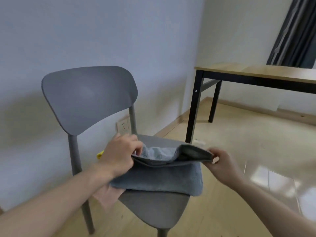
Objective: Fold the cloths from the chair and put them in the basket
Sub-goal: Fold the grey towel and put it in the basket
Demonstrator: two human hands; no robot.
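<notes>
A soft, nappy grey-blue cloth point(159, 180) lies on the seat of a smooth grey moulded chair point(89, 96), its near part spread flat and its far edge lifted and doubled over into a long fold. The left hand point(121, 154) pinches the fold's left end, fingers curled over the hem; the right hand point(220, 161), somewhat blurred, pinches the right corner between thumb and fingers. The raised flap shows a darker, smoother underside and a paler fleecy inner face. A pinkish cloth point(106, 196) pokes out under the grey one at the seat's left edge, and something yellow point(100, 154) shows behind the left wrist. On the wall behind sits a white socket point(122, 126). To the right stands a wood-topped table point(266, 72) on black legs, with dark curtains point(295, 35) beyond, over a glossy pale floor point(256, 151).
</notes>
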